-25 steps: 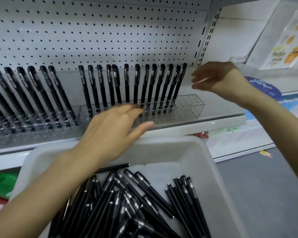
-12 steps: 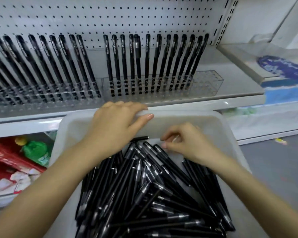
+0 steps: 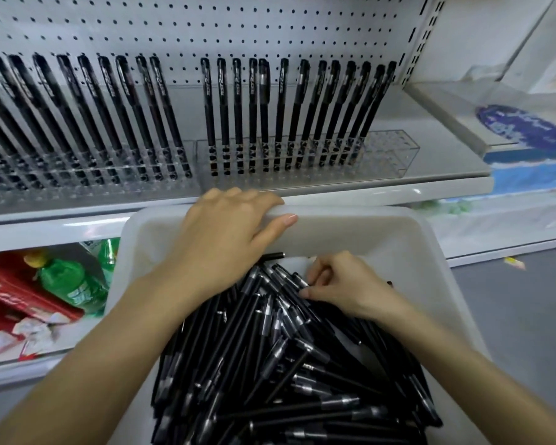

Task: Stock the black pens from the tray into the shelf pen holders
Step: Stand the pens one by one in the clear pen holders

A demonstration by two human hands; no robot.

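From the head camera, the left hand [image 3: 228, 232] grips the far rim of the white tray [image 3: 430, 232], fingers hooked over the edge and thumb stretched along the inner wall. The right hand [image 3: 347, 285] is down inside the tray, its fingers curled together and seemingly pinching the far end of one pen [image 3: 297, 279] at the top of the loose pens [image 3: 270, 364]. That pen lies nearly flat, its long axis slanting from far left back toward the wrist. The clear pen holder [image 3: 395, 155] stands on the shelf [image 3: 446, 175] straight ahead and above, and its free holes are at the right end, past the last standing pen. The right hand is nearer to them, so the pen probably has to swing upright before it goes in.
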